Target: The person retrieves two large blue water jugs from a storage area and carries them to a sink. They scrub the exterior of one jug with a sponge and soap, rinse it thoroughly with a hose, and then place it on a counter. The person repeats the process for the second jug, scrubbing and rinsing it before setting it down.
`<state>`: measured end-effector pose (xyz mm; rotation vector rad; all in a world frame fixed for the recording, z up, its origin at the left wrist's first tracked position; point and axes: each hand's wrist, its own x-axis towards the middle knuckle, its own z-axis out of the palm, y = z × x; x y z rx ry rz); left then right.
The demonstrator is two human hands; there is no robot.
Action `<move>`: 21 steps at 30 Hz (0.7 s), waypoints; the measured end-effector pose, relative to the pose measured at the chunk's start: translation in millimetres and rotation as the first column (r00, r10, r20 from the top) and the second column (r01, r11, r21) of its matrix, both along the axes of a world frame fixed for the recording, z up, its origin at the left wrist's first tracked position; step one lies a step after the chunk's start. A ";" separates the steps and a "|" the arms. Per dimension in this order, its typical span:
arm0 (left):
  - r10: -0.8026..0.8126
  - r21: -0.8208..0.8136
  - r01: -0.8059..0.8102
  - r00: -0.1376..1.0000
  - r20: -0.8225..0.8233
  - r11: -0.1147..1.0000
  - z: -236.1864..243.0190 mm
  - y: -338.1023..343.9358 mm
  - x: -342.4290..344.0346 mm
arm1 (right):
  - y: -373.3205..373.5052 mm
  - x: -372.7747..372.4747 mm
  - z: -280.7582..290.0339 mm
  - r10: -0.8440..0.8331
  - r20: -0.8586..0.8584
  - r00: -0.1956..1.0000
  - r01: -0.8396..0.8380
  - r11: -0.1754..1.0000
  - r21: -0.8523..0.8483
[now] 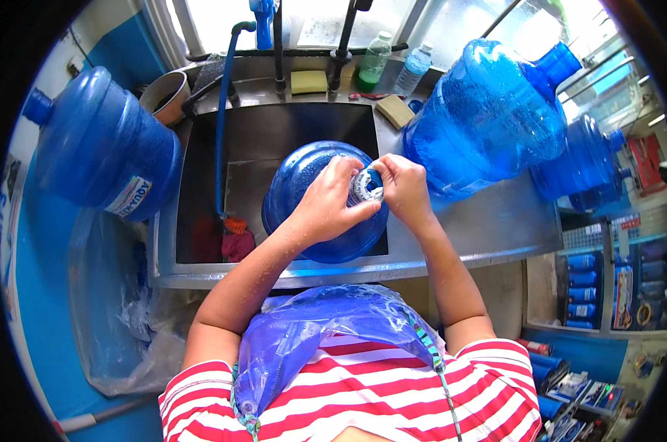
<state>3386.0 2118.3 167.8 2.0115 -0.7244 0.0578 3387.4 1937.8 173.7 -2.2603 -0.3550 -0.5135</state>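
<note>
A round blue water jug (304, 188) stands in the steel sink, its neck pointing up toward me. Around the jug's neck is a whitish, crumpled-looking band (359, 189), with blue showing at the mouth. My left hand (330, 199) is closed about the left side of this neck, thumb below and fingers above. Wet drops cover the left forearm. On the neck's right side, my right hand (405, 184) pinches at the rim. Its fingertips hide what they grip, if anything.
Big blue jugs lie tilted at the left (105, 147) and right (488, 118) of the steel sink (245, 132). A blue hose (221, 147) hangs into the basin. Along the back ledge are a yellow sponge (308, 82), a tan block (396, 111) and a green-liquid bottle (374, 62).
</note>
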 end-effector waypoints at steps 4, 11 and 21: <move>0.054 0.086 -0.059 0.996 0.065 0.995 8.7 2.6 18.2 | 3.3 9.9 -2.5 0.005 -0.575 0.818 0.165 0.956 0.243; -0.049 0.283 -0.007 0.980 0.191 0.959 10.9 -30.0 27.9 | -15.7 9.0 -93.9 -0.161 -0.291 0.943 0.199 0.974 0.108; -0.010 0.244 -0.053 0.968 0.249 0.968 7.3 -33.1 18.7 | -55.1 -19.4 -104.3 -0.340 -0.588 0.734 0.468 0.881 0.074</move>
